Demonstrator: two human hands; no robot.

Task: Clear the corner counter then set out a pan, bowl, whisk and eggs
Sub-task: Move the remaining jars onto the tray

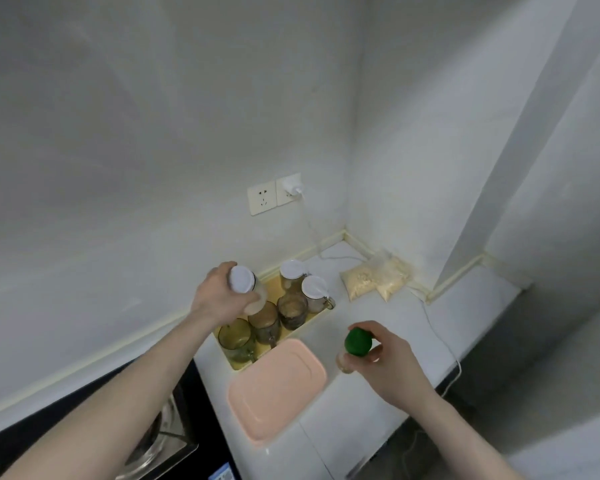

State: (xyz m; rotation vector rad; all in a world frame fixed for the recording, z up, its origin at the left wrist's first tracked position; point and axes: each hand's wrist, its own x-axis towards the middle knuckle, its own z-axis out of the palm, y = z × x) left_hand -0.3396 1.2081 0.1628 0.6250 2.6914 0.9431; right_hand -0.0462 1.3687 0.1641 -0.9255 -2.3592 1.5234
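Clearing is the step in hand: both hands hold containers above the white corner bench (388, 327). Left hand (219, 296) wraps fingers round a clear glass jar with a white round lid (248, 289), held over the yellow rectangular plastic tray (238, 365) that stands against the wall. Right hand (385, 351) pinches a small clear bottle with a green round cap (355, 344) just right of the tray. In the tray: two more white-lidded jars and three open amber glass mugs (236, 337), packed close. Pink rectangular plastic lid (276, 386) lies flat at the tray's near end. Two clear bags of pale grain (371, 278) sit in the far corner; a white cable (437, 330) trails across the bench from a wall plug. No pan, bowl, whisk or eggs in view. Judgement: lift jars straight up clear of the mugs, keep them upright, and carry wide of the cable to avoid snagging it.
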